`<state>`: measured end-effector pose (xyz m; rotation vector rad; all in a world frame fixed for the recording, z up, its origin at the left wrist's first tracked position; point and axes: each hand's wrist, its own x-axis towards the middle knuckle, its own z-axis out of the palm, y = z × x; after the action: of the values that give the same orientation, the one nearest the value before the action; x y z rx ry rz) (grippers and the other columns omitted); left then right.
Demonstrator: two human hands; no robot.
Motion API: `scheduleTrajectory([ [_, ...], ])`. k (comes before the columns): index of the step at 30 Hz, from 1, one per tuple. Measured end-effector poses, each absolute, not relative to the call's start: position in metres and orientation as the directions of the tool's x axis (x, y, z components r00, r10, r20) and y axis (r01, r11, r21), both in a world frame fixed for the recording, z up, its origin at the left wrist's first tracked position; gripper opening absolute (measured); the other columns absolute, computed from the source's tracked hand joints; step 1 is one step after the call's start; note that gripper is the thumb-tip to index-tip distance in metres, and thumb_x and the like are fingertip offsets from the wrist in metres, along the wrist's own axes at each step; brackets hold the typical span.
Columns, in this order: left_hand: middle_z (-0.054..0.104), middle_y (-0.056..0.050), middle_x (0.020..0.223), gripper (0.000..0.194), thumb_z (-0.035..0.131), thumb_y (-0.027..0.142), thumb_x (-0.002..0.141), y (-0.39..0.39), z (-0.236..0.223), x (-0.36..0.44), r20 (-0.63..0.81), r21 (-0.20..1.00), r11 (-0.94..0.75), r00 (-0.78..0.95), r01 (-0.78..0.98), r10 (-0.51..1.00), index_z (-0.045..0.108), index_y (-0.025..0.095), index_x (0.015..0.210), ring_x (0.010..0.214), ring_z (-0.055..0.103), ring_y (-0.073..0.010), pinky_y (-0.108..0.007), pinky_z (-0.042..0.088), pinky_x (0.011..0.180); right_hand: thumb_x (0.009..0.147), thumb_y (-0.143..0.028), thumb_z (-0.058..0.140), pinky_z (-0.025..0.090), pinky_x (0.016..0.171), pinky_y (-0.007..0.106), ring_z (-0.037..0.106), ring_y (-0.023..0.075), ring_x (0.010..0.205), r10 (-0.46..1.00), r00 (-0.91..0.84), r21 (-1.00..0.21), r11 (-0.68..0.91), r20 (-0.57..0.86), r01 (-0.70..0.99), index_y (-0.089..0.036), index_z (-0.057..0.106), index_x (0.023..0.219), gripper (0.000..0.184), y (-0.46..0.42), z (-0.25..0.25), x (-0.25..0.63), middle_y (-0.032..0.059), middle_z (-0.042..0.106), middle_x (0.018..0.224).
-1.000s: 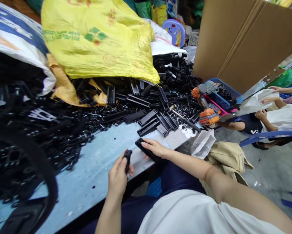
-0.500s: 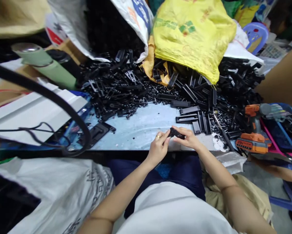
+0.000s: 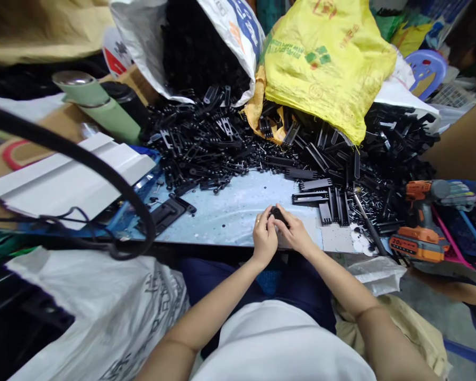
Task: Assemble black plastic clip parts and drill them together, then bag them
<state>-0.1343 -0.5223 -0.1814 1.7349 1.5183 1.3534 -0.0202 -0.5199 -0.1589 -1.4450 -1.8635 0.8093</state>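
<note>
A small black plastic part (image 3: 278,215) is held between my two hands over the front edge of the blue work surface (image 3: 225,211). My left hand (image 3: 265,235) has its fingers closed round the part's left side. From the right, my right hand (image 3: 294,230) grips the same part with thumb and fingers. Much of the part is hidden by my fingers, so its exact kind cannot be made out. Just beyond my right hand lie several black slotted strips (image 3: 316,184), some side by side.
Heaped black parts (image 3: 206,137) and screws spread along the back, below a yellow sack (image 3: 325,69) and a white sack (image 3: 130,32). An orange cordless drill (image 3: 418,243) stands at right. A black cable (image 3: 82,159) arches across the left, near a black plate (image 3: 166,216).
Both hands have drawn closer together around the black part, which now shows less and points differently. The whole view has shifted slightly, with the surroundings sitting further right.
</note>
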Motion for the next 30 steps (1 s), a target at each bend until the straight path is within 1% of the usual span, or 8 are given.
scheduleTrajectory([
  [2,0.06,-0.012,0.101,0.041,0.031,0.025,0.091,-0.525,-0.191,-0.135,0.279,0.841,-0.186,-0.113,0.508,0.954,0.042,0.017,0.129,0.092,0.06,-0.0203,-0.036,0.051,0.079,0.086,-0.045,0.045,0.045,0.089,0.036,0.056,0.0209,0.102,0.968,-0.23,-0.679,0.238,0.103,0.695,-0.026,0.054,0.124,0.044,-0.505,-0.151,-0.001,0.0072,0.061,0.111],
  [4,0.057,-0.016,0.11,0.046,0.04,0.019,0.085,-0.525,-0.194,-0.138,0.251,0.766,-0.196,-0.005,0.612,0.968,0.04,0.015,0.131,0.102,0.056,-0.0252,-0.043,0.048,0.085,0.086,-0.044,0.045,0.042,0.093,0.036,0.053,0.0212,0.106,0.963,-0.162,-0.565,0.258,0.214,0.784,-0.024,0.059,0.117,0.04,-0.485,-0.137,0.034,0.008,0.06,0.111],
  [7,0.053,-0.012,0.122,0.049,0.046,0.008,0.076,-0.519,-0.186,-0.145,0.229,0.555,-0.474,0.422,0.684,0.877,0.05,0.022,0.123,0.121,0.042,-0.03,-0.056,0.032,0.1,0.09,-0.039,0.035,0.039,0.094,0.039,0.051,0.0214,0.106,0.91,0.069,-0.438,0.129,0.408,0.89,-0.019,0.058,0.115,0.04,-0.445,-0.114,0.106,0.0109,0.058,0.112],
  [10,0.063,-0.007,0.106,0.044,0.043,0.004,0.077,-0.509,-0.173,-0.146,0.111,0.403,-0.701,0.728,0.589,0.676,0.058,0.026,0.112,0.113,0.05,-0.0255,-0.061,0.024,0.103,0.089,-0.031,0.035,0.038,0.09,0.043,0.049,0.025,0.104,0.85,0.314,-0.311,-0.189,0.423,0.931,-0.013,0.056,0.115,0.038,-0.409,-0.101,0.174,0.0155,0.057,0.108],
  [16,0.065,-0.009,0.081,0.04,0.039,0.003,0.081,-0.505,-0.169,-0.149,0.132,0.206,-0.635,0.622,0.744,0.772,0.058,0.018,0.113,0.082,0.059,-0.0212,-0.047,0.04,0.091,0.081,-0.01,0.037,0.035,0.082,0.046,0.042,0.032,0.107,0.672,0.648,-0.087,-0.667,0.358,0.74,-0.001,0.052,0.113,0.036,-0.381,-0.095,0.238,0.0269,0.048,0.113],
  [23,0.063,-0.009,0.083,0.037,0.04,0.007,0.084,-0.511,-0.177,-0.149,0.044,0.142,-0.596,0.597,0.79,0.801,0.058,0.017,0.114,0.082,0.058,-0.0216,-0.034,0.045,0.071,0.082,-0.023,0.046,0.039,0.08,0.037,0.048,0.0274,0.101,0.86,0.437,0.019,-0.458,0.262,0.889,-0.008,0.049,0.114,0.036,-0.346,-0.083,0.242,0.0204,0.048,0.112],
  [26,0.063,-0.008,0.084,0.035,0.042,0.009,0.084,-0.512,-0.182,-0.146,0.042,0.167,-0.6,0.602,0.783,0.797,0.057,0.017,0.115,0.082,0.057,-0.021,-0.033,0.046,0.071,0.081,-0.03,0.049,0.041,0.076,0.035,0.052,0.0269,0.095,0.837,0.498,0.003,-0.512,0.225,0.859,-0.008,0.05,0.113,0.039,-0.327,-0.082,0.226,0.0206,0.047,0.112],
  [30,0.061,-0.008,0.085,0.035,0.045,0.01,0.083,-0.511,-0.188,-0.146,0.079,0.211,-0.61,0.608,0.764,0.79,0.056,0.018,0.115,0.081,0.056,-0.0207,-0.032,0.047,0.07,0.081,-0.023,0.051,0.042,0.075,0.033,0.056,0.0255,0.093,0.788,0.595,-0.027,-0.599,0.157,0.8,-0.004,0.054,0.112,0.036,-0.316,-0.085,0.207,0.0231,0.043,0.117],
])
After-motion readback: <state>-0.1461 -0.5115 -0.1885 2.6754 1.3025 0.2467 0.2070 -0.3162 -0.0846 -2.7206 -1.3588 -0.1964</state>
